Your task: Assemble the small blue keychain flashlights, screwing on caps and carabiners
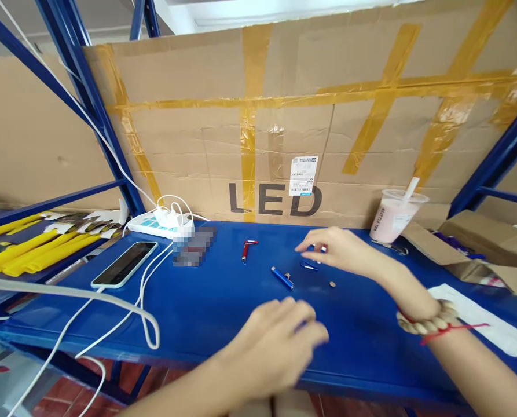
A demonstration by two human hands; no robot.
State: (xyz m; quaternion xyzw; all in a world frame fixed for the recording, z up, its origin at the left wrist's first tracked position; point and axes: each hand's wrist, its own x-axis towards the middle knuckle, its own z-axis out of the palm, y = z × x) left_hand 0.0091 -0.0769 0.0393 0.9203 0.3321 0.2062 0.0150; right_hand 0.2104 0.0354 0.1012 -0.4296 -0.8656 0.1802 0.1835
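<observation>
My right hand (334,249) hovers over the blue table with its fingers bent and the thumb apart from the index finger. A small white and red bit (324,249) shows between its fingers; I cannot tell whether it is held. Just below lie a blue carabiner clip (309,266) and a small round button-cell-like disc (332,284). A blue pen-like metal tube (282,278) rests to the left, a small metal piece beside it. Farther left is a red tube with a clip (245,251). My left hand (279,341), smeared by motion, is above the table's front edge.
A white power strip (160,225) with cables and a plugged-in phone (125,264) occupy the left. Yellow strips (50,250) lie beyond. A drink cup (395,217), an open carton (492,249) and white paper (479,318) are right. Cardboard (189,156) stands behind.
</observation>
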